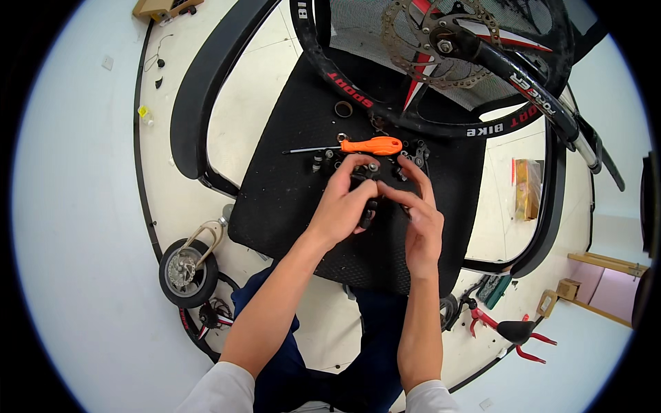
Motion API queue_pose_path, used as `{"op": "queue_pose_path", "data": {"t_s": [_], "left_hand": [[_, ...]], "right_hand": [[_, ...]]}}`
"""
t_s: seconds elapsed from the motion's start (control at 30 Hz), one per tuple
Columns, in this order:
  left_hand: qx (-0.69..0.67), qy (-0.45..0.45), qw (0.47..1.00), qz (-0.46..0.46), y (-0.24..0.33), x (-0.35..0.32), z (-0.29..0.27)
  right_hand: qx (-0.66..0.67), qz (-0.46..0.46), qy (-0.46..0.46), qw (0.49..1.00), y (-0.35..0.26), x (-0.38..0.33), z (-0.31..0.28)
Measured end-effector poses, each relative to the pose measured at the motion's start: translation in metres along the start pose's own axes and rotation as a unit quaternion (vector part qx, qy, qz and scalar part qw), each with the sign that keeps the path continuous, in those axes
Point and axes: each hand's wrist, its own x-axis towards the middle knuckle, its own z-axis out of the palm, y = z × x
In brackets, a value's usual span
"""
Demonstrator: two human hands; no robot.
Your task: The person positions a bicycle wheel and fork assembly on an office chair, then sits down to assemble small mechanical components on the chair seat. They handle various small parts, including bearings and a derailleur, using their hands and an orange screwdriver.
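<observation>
My left hand [344, 203] is closed around a small black part [368, 215] with a silver bolt end [373, 167] at its top; the fingers cover much of it, so its exact kind is unclear. Close against it, my right hand [421, 217] has its fingers curved and apart, one fingertip meeting the left thumb. Just beyond both hands, an orange-handled screwdriver [372, 145] lies across the black chair seat [282, 199], its shaft pointing left. Small metal parts [321, 162] sit beside the left fingers, and dark linked pieces [418, 153] lie past the right fingertips.
A bicycle wheel [430, 127] with a disc rotor [396, 41] and fork leg [527, 86] leans over the seat's far side. A metal ring [343, 109] lies near the rim. Armrests [189, 103] flank the seat. A small wheel [187, 273] and a red-and-black bike part [513, 330] are on the floor.
</observation>
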Motion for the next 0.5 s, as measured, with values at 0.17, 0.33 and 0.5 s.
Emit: {"op": "queue_pose_path", "data": {"t_s": [0.17, 0.33, 0.5], "left_hand": [[-0.084, 0.015, 0.996, 0.004, 0.008, 0.002, -0.003], [-0.105, -0.025, 0.994, 0.003, 0.008, -0.001, -0.002], [-0.054, -0.021, 0.998, 0.001, 0.003, -0.002, -0.001]], "right_hand": [[-0.055, 0.007, 0.010, 0.998, 0.008, 0.001, -0.007], [-0.060, 0.008, 0.060, 0.996, 0.007, 0.003, 0.008], [0.003, -0.018, 0.019, 1.000, 0.005, 0.003, 0.006]]}}
